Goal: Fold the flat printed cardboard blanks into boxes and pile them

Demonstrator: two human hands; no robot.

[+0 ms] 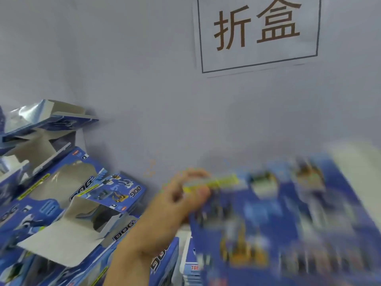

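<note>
Blur: blue printed blank [288, 219], lower right, smeared; print unreadable, cut by frame edge.
Left hand [181, 195]: centre, pinches blank's yellow-striped top edge.
Right hand: out of view.
Pile [61, 203]: folded boxes, lower left, "DOG" legible.
Wall sign [257, 32]: "折盒", top cropped.

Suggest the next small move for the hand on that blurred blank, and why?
Probably bring the blank down in front and steady it before folding. The hand pinches its left edge by the yellow strip, and the blank is motion-blurred and looks flat, no panels raised. Folded boxes are already piled at left. Which hand it is, I can't tell; no other hand shows.
</note>
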